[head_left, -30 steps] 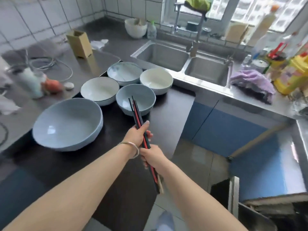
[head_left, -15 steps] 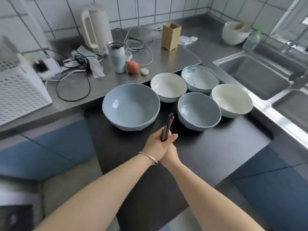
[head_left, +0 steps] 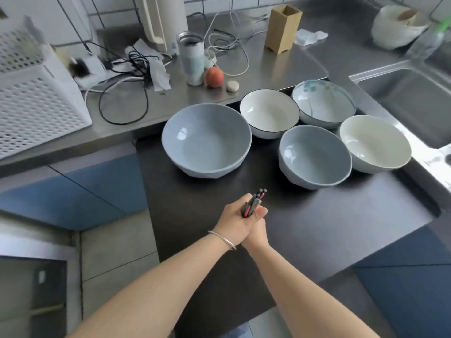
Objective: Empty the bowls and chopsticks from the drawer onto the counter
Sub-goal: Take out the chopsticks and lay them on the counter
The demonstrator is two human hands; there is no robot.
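Several bowls stand on the dark counter (head_left: 317, 223): a large blue bowl (head_left: 207, 142), a white dark-rimmed bowl (head_left: 268, 113), a flower-patterned bowl (head_left: 323, 102), a smaller blue bowl (head_left: 314, 156) and a cream bowl (head_left: 374, 143). A bundle of black and red chopsticks (head_left: 255, 202) stands nearly upright above the counter's near part, tips pointing toward the bowls. My left hand (head_left: 234, 222), with a bangle at the wrist, wraps the bundle. My right hand (head_left: 256, 228) is pressed against it from the right, mostly hidden behind the left, also closed on the chopsticks.
Behind the bowls lies a steel counter with a tumbler (head_left: 191, 58), a peach (head_left: 214, 76), tangled cables (head_left: 131, 69), a wooden holder (head_left: 283, 29) and a white perforated basket (head_left: 36, 101). A sink (head_left: 415, 98) is at right. Blue cabinet fronts (head_left: 92, 191) are below.
The view swung left from the sink toward the bowls. The chopsticks went from lying lengthwise across my hands to standing bunched upright in both hands, close in front of the bowls.
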